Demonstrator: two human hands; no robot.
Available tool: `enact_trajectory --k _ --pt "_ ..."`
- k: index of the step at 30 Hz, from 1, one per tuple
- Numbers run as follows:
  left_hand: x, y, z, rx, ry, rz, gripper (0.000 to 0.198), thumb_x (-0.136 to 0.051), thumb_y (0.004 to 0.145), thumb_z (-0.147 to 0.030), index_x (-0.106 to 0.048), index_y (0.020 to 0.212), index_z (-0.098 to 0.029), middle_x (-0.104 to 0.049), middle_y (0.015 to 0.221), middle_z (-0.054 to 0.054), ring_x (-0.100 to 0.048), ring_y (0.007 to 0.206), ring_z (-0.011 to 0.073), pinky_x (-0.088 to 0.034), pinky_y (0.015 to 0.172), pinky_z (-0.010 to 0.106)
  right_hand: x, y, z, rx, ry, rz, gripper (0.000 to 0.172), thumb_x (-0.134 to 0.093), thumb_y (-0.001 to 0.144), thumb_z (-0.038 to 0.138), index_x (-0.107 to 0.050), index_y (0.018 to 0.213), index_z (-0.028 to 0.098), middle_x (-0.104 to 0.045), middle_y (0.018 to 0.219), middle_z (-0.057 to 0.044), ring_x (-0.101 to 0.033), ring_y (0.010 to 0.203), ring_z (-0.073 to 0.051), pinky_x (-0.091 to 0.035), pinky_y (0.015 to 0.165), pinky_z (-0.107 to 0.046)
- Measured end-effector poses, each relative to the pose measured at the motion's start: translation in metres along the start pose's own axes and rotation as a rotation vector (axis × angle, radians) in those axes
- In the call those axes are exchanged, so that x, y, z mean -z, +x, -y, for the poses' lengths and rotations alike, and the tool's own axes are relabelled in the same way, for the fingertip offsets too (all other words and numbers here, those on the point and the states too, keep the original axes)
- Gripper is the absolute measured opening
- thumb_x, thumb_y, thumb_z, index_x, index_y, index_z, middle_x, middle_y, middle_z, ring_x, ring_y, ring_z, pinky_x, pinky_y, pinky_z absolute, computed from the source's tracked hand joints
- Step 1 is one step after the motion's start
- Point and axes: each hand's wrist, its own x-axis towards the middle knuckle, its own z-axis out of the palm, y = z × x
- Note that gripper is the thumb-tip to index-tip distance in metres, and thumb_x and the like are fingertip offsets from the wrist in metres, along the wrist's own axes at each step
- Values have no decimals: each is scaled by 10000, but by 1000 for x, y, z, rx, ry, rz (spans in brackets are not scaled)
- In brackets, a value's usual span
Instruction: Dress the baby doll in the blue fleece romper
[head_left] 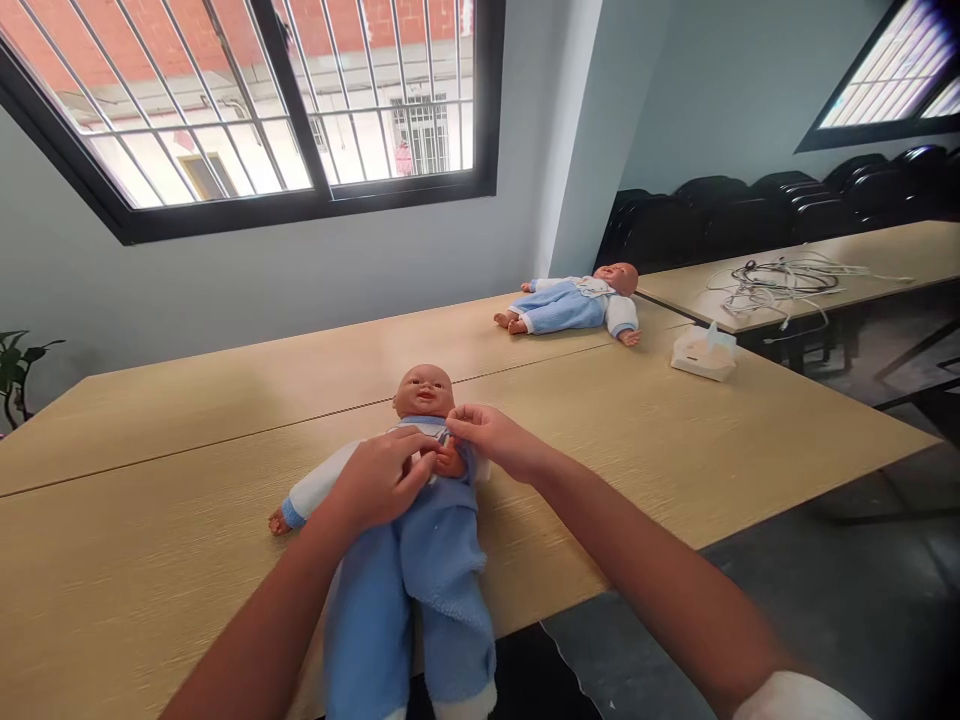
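A baby doll lies on its back on the table, head away from me, in a blue and white outfit. One sleeved arm stretches out to the left. The doll's other hand is bent up on its chest. My left hand rests over the chest, its thumb and fingers closed at that small hand; the exact contact is partly hidden. At the shoulder beside the doll's neck, my right hand pinches the outfit's cloth. Some white cloth shows under my right wrist.
A second doll in similar clothes lies farther back on the table. Right of it stands a white tissue box. Tangled cables cover part of another table. Black chairs line the wall; a barred window is ahead.
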Motion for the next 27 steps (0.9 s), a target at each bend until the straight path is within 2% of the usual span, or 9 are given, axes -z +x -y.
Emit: enact_trajectory --k 2,4,8,11,16,20,22,25,27 --pt "-5 0 -13 68 47 -9 175 -630 984 -406 -722 1012 -260 -765 845 16 -691 676 195 -453 563 290 -2 0 -2 -7 10 -35 365 -791 814 530 -675 873 189 -699 840 -30 -627 813 -183 -497 716 -292" --pt "-14 -1 -23 123 158 -75 213 -686 942 -464 -677 915 -252 -727 722 6 -631 570 205 -359 505 300 -3 -1 -4 13 15 -88 334 -794 803 490 -683 894 189 -691 862 -21 -621 834 -175 -494 741 -288" --pt "-31 -4 -28 162 243 -151 147 -699 935 -388 -634 893 -262 -708 683 -8 -605 536 208 -273 493 299 -1 -15 -8 80 19 -173 322 -763 815 481 -688 934 192 -688 901 -19 -611 853 -172 -482 788 -297" --pt "-34 -5 -27 179 208 -150 122 -707 926 -370 -662 971 -266 -750 772 1 -649 606 214 -306 504 302 1 -34 -15 58 1 -188 328 -749 826 484 -689 953 187 -665 862 -20 -577 796 -164 -449 729 -286" --pt "-32 -8 -26 165 168 -164 133 -691 929 -360 -688 1018 -261 -782 883 5 -697 701 219 -410 548 314 8 -61 -36 -65 41 -100 397 -699 867 572 -613 822 187 -552 707 16 -444 640 -126 -327 588 -261" --pt "-33 -9 -26 145 145 -196 173 -684 933 -357 -686 1075 -258 -791 900 4 -716 735 222 -471 597 321 15 -67 -51 -23 -147 -16 388 -664 881 556 -654 818 173 -639 775 -21 -515 700 -158 -361 629 -279" --pt "-34 -10 -28 119 156 -211 212 -679 930 -352 -674 1119 -256 -791 906 10 -718 732 220 -473 603 321 16 -65 -53 61 -351 -119 279 -661 885 455 -670 838 180 -678 811 -28 -555 734 -179 -377 670 -294" --pt "-32 -10 -32 33 228 -252 226 -681 918 -376 -662 1105 -250 -778 880 6 -712 707 216 -442 581 320 14 -55 -48 175 -667 -456 153 -629 887 339 -667 843 197 -655 748 -16 -544 685 -176 -342 659 -299" --pt "-30 -10 -34 -34 295 -272 213 -681 915 -410 -659 1046 -244 -754 821 -6 -691 656 201 -411 557 318 13 -46 -42 244 -758 -600 102 -618 878 296 -654 855 204 -616 706 -1 -518 656 -167 -324 643 -295"
